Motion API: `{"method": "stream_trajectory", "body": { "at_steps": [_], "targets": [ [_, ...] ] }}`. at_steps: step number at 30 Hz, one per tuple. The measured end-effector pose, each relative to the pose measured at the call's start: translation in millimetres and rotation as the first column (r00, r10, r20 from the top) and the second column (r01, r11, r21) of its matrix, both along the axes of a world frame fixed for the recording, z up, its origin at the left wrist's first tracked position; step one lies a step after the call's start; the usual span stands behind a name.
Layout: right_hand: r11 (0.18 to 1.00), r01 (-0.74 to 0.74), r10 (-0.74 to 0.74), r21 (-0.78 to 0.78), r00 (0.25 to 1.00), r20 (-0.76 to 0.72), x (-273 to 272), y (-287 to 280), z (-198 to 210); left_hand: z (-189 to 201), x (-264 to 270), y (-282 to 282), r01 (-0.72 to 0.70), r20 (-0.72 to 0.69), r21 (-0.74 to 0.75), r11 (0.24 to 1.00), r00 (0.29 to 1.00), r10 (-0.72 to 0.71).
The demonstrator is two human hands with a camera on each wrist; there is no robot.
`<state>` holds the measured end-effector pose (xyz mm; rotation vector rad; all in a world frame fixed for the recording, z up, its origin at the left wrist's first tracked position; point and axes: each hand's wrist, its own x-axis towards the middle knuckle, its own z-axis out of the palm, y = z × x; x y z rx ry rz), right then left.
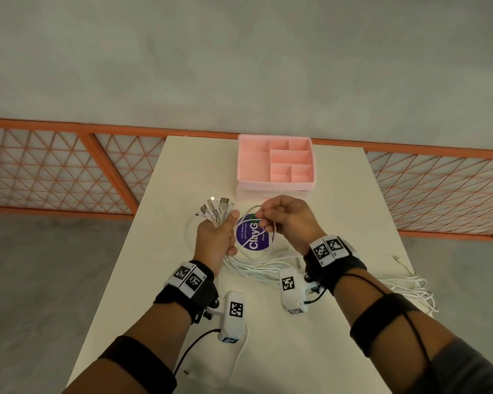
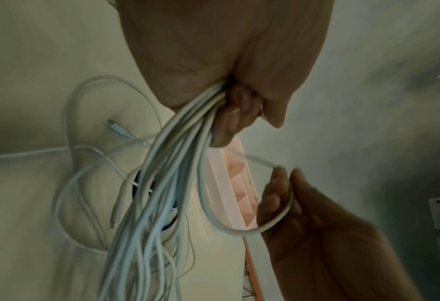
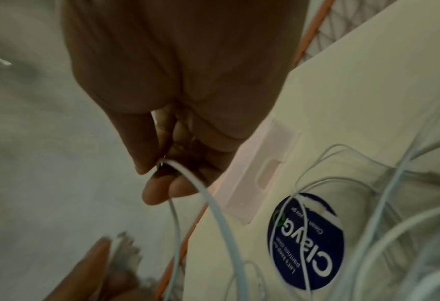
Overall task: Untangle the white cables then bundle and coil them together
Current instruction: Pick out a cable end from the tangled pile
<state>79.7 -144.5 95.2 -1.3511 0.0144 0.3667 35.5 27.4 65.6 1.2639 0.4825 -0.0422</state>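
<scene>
White cables [image 1: 256, 268] lie gathered above the table [image 1: 339, 209], connector ends fanned out of the left hand [image 1: 215, 237], tails trailing to the near right. Feed the single strand [image 2: 242, 230] along the bundle without crossing other runs; keep tension light, likely avoiding fresh knots. Left hand: fingers curled firmly round the bundle. Right hand [image 1: 289, 220]: thumb and fingertips pinch one loop, raised over the purple sticker [image 1: 252, 237].
</scene>
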Motion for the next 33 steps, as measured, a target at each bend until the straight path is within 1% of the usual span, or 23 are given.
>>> {"method": "stream_trajectory", "body": {
  "at_steps": [3, 5, 7, 9, 11, 13, 14, 16, 18, 21, 23, 26, 29, 30, 33],
  "targets": [
    [0.989, -0.137, 0.138, -0.046, 0.99, 0.009, -9.8, 12.5, 0.3, 0.4, 4.9, -1.1, -0.01, 0.003, 0.062, 0.998, 1.0, 0.01],
    [0.973, -0.218, 0.219, -0.083, 0.976, 0.008, -18.0, 17.2, -4.3, -0.4, 6.4, 0.1, -0.001, -0.001, 0.077, 0.997, 1.0, 0.002],
    [0.957, -0.264, 0.265, -0.123, 0.964, -0.005, -23.0, 19.7, -10.3, 0.5, 6.0, 1.2, 0.023, 0.007, 0.072, 0.997, 1.0, -0.023],
    [0.953, -0.266, 0.261, -0.144, 0.964, -0.055, -24.0, 21.6, -12.6, 3.6, 3.4, 2.1, 0.056, 0.017, 0.062, 0.997, 0.998, -0.057],
    [0.973, -0.193, 0.174, -0.123, 0.972, -0.156, -20.7, 21.7, -13.5, 4.0, 0.9, 2.8, 0.095, 0.024, 0.044, 0.994, 0.995, -0.096],
    [0.991, -0.1, 0.07, -0.087, 0.954, -0.291, -14.9, 21.7, -12.4, 2.2, -1.6, 3.8, 0.12, 0.03, 0.031, 0.992, 0.992, -0.121],
    [0.992, -0.081, 0.044, -0.095, 0.939, -0.34, -12.3, 22.5, -12.2, 1.2, -2.4, 4.5, 0.129, 0.022, 0.028, 0.991, 0.991, -0.13],
    [0.989, -0.103, 0.052, -0.104, 0.913, -0.404, -8.2, 25.9, -12.8, -0.9, -4.3, 5.0, 0.158, 0.014, 0.025, 0.987, 0.987, -0.158],
    [0.994, -0.107, 0.083, -0.031, 0.897, -0.434, -5.3, 29.9, -9.8, -1.3, -6.4, 4.9, 0.189, 0.017, 0.001, 0.982, 0.982, -0.189],
    [0.992, -0.013, 0.068, 0.124, 0.891, -0.449, 3.3, 29.4, 3.3, -2.9, -8.6, 8.3, 0.179, -0.004, -0.037, 0.983, 0.984, -0.179],
    [0.984, 0.052, 0.028, 0.169, 0.899, -0.436, 11.2, 25.5, 11.9, -3.8, -10.1, 10.0, 0.184, -0.03, -0.023, 0.983, 0.982, -0.185],
    [0.977, 0.138, -0.065, 0.161, 0.916, -0.395, 22.9, 16.3, 22.4, -8.3, -13.2, 12.1, 0.199, -0.054, 0.012, 0.98, 0.979, -0.198],
    [0.937, 0.302, -0.225, 0.176, 0.906, -0.358, 39.4, -2.2, 32.2, -16.3, -19.5, 17.1, 0.205, -0.095, 0.028, 0.978, 0.975, -0.202],
    [0.924, 0.335, -0.261, 0.185, 0.905, -0.337, 45.1, -9.2, 36.0, -19.7, -22.1, 18.8, 0.199, -0.11, 0.033, 0.979, 0.975, -0.195],
    [0.914, 0.379, -0.333, 0.145, 0.905, -0.265, 56.9, -26.8, 38.9, -29.2, -26.5, 21.9, 0.157, -0.15, 0.045, 0.987, 0.978, -0.148]
  ]
}}
